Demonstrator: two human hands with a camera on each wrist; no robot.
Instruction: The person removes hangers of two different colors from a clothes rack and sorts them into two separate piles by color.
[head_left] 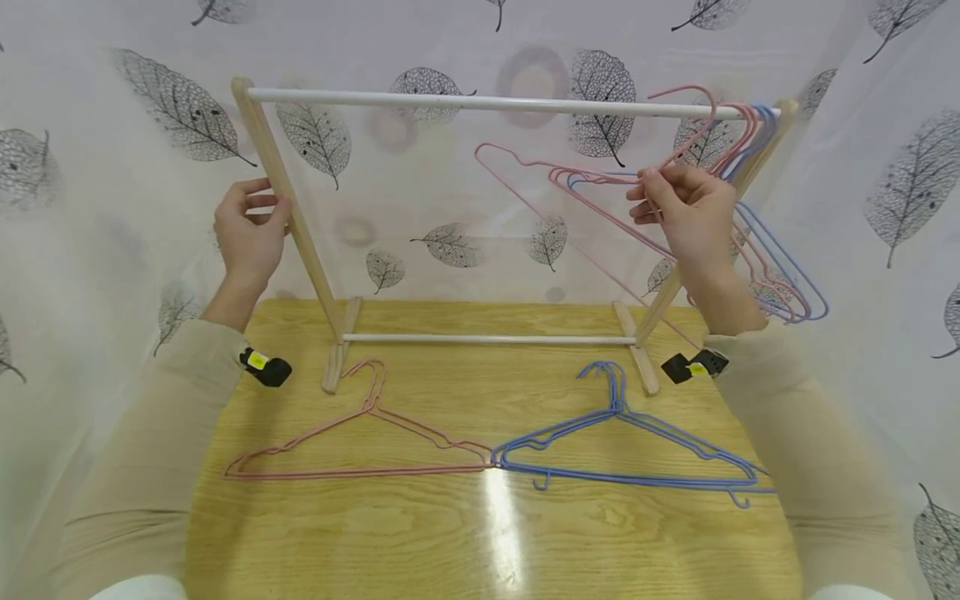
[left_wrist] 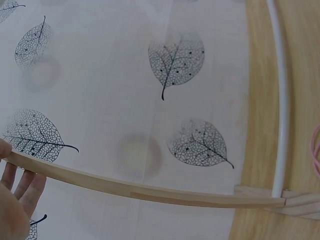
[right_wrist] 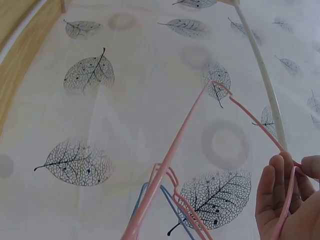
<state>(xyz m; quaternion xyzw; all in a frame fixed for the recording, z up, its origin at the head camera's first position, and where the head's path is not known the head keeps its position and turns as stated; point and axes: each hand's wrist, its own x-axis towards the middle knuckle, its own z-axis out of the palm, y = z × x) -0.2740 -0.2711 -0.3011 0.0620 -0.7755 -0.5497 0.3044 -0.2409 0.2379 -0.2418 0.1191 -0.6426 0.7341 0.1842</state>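
Note:
My left hand (head_left: 252, 227) grips the left wooden post (head_left: 288, 196) of a clothes rack, about a third of the way down. The left wrist view has the thumb on one side of that post (left_wrist: 125, 189) and the fingers on the other. Near the right end, my right hand (head_left: 693, 204) pinches a pink clothes hanger (head_left: 517, 152) close to its neck. The hanger's hook overlaps the white top rail (head_left: 480, 102) in the head view. In the right wrist view, the pink hanger (right_wrist: 175, 142) slants away from my right fingers (right_wrist: 277, 180).
More pink hangers (head_left: 750, 125) and blue hangers (head_left: 767, 137) hang bunched at the rail's right end. On the wooden table (head_left: 420, 542) lie overlapping pink hangers (head_left: 360, 473) at left and blue hangers (head_left: 630, 480) at right. A leaf-print curtain (head_left: 450, 200) surrounds the table.

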